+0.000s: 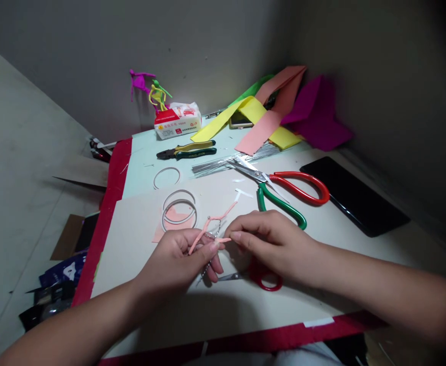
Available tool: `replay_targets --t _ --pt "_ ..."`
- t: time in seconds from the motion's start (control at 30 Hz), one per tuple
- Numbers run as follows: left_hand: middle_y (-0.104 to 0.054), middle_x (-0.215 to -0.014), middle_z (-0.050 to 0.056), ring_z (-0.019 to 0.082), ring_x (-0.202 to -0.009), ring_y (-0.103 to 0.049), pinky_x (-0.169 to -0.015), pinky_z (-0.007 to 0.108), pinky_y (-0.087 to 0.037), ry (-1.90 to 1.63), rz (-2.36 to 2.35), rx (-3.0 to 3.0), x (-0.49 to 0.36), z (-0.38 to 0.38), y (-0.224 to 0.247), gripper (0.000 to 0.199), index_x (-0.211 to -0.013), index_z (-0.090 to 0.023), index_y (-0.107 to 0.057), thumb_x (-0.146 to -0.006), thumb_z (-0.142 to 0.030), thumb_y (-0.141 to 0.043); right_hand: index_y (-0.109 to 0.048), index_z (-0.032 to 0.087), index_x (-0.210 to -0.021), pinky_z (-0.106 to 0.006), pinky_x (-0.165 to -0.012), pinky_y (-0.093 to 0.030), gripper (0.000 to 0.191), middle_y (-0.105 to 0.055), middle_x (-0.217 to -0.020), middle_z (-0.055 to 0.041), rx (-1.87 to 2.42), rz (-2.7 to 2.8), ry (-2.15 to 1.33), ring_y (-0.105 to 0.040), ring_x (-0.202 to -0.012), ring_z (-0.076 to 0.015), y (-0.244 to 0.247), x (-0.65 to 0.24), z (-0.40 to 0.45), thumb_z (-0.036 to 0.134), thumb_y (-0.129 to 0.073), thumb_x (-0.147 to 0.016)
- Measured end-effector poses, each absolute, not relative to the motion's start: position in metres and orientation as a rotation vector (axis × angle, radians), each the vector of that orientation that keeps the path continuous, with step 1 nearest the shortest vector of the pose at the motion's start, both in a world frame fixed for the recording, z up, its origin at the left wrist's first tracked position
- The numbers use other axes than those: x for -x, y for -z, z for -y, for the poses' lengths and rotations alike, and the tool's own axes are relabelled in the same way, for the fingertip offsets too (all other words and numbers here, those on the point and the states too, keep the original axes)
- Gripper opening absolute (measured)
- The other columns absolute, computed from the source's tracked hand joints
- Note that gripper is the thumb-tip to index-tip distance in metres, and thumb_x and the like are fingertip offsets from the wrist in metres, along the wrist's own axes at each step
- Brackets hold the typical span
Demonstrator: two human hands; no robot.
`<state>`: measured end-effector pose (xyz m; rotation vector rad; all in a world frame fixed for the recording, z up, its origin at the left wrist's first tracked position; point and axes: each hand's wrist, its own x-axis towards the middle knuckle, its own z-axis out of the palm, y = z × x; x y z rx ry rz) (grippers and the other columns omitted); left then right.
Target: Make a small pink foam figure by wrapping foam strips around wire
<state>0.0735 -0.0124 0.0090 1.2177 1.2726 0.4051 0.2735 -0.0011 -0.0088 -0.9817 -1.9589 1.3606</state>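
Observation:
A small twisted-wire figure (pixel 200 239), with some limbs wrapped in peach crepe paper and others bare, is pinched between the thumb and fingers of my left hand (pixel 184 256). From there a peach paper strip (pixel 223 241) runs to my right hand (pixel 270 241), whose thumb and forefinger are closed on its end. Beneath my right hand lie small red-handled scissors (pixel 270 279), partly hidden. Just beyond my left hand, several rolls of tape (pixel 179 216) rest on and near a peach paper piece (pixel 157 234).
Large scissors (pixel 299 185) with red and green handles lie beside a black phone (pixel 354 195). Behind are pliers (pixel 186 151), wires (pixel 215 165), a tissue pack (pixel 179 122), colourful figures (pixel 157 96) and crepe paper strips (pixel 259 132). Walls bound the table's back and right.

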Motion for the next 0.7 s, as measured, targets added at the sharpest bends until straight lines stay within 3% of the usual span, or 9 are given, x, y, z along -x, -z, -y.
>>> replay_targets --t 0.1,0.2,0.47,0.57,0.7 --pt "-0.067 -0.058 0.005 0.016 -0.059 -0.062 -0.063 0.027 -0.049 -0.352 -1.217 -1.245 -0.074 0.011 -0.009 0.034 -0.064 -0.015 -0.067 -0.086 -0.039 -0.058 -0.067 0.015 -0.081 -0.031 -0.076 -0.041 0.021 -0.066 -0.068 -0.002 0.831 2.158 -0.983 -0.058 -0.066 -0.0131 0.016 -0.272 0.001 0.02 -0.051 -0.093" --pt "-0.066 -0.056 0.005 0.015 -0.057 -0.061 -0.061 0.026 -0.048 -0.344 -1.222 -1.252 -0.076 0.011 -0.009 0.034 -0.062 -0.015 -0.067 -0.086 -0.038 -0.057 -0.067 0.014 -0.081 -0.032 -0.075 -0.038 0.022 -0.065 -0.067 -0.0027 0.763 2.235 -0.777 -0.058 -0.065 -0.0135 0.021 -0.27 0.002 0.019 -0.05 -0.093" --pt "-0.061 -0.055 0.001 0.014 -0.055 -0.059 -0.056 0.024 -0.047 -0.673 -1.436 -1.262 -0.07 0.017 -0.021 0.029 -0.059 -0.016 -0.063 -0.084 -0.03 -0.06 -0.067 0.017 -0.083 -0.027 -0.067 -0.042 0.016 -0.069 -0.073 -0.0013 0.987 2.052 -0.804 -0.06 -0.067 -0.0133 0.008 -0.282 -0.009 0.017 -0.053 -0.091" --pt "-0.062 -0.058 0.002 0.015 -0.058 -0.06 -0.056 0.026 -0.047 -0.615 -1.333 -1.16 -0.064 0.014 -0.019 0.026 -0.063 -0.017 -0.064 -0.084 -0.033 -0.063 -0.067 0.017 -0.08 -0.025 -0.063 -0.043 0.015 -0.068 -0.069 -0.0007 1.051 2.032 -0.854 -0.06 -0.065 -0.0131 0.007 -0.284 -0.011 0.018 -0.055 -0.089" --pt "-0.065 -0.064 0.003 0.016 -0.061 -0.061 -0.063 0.029 -0.048 -0.495 -1.155 -1.155 -0.061 0.01 -0.013 0.026 -0.071 -0.016 -0.066 -0.087 -0.035 -0.06 -0.068 0.016 -0.083 -0.031 -0.07 -0.041 0.016 -0.069 -0.068 -0.0024 0.843 2.137 -0.664 -0.058 -0.064 -0.0139 0.014 -0.279 -0.007 0.016 -0.053 -0.09"
